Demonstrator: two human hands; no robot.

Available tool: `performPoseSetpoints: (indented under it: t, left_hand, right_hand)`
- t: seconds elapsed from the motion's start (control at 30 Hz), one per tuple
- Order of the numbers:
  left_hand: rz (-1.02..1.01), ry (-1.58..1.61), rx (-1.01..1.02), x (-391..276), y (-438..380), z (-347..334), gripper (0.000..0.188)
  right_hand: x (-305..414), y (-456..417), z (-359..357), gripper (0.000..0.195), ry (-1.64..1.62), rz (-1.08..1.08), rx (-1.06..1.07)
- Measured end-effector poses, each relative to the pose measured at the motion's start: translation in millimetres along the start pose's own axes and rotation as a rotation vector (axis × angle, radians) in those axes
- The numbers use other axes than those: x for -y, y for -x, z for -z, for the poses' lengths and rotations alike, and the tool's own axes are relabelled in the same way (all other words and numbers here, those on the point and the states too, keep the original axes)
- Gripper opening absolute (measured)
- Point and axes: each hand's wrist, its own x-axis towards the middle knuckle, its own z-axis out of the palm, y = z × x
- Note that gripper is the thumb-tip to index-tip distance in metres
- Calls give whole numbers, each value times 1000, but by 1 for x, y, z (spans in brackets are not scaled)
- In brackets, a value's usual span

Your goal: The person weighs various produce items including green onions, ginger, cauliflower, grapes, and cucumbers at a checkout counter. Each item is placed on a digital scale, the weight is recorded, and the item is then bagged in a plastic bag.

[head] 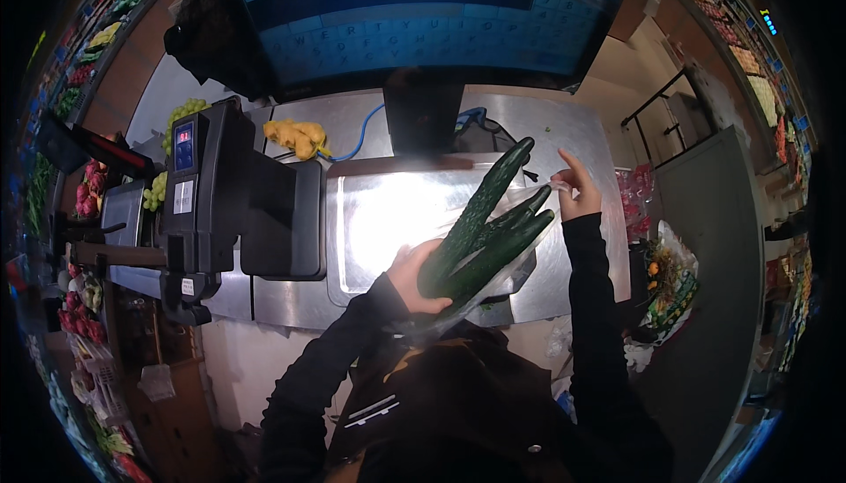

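Note:
My left hand (420,278) grips several long green cucumbers (489,232) in a clear plastic bag (456,314), near their lower ends. The cucumbers slant up to the right, their tips fanned apart. At the right, my right hand (578,185) pinches the bag's edge between thumb and fingers, beside the cucumber tips, with one finger raised. Under the cucumbers lies a shiny metal weighing plate (357,285), glaring with reflected light. A large touch screen (423,40) showing a keyboard stands behind it on a dark post.
A black machine with a small red display (192,179) stands at the left of the steel counter (291,304). Ginger root (295,137) lies near a blue cable (363,132). Green grapes (185,116) are behind the machine. Right of the counter are a bag of goods (671,285) and a grey panel (714,251).

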Motion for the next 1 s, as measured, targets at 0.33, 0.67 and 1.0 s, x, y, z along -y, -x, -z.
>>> performPoseSetpoints:
  t: [0.33,0.67,1.0]
  left_hand:
    - [-97,-227,150,-13,-19,9,70]
    - [-240,-590,140,13,-28,21,72]
    - [85,-455,161,9,-16,30,63]
  right_hand:
    - [17,-4,46,41,-628,-409,155]
    - [-17,-4,49,65,-1120,-532,85]
    - [-16,-8,50,71,-1170,-376,218]
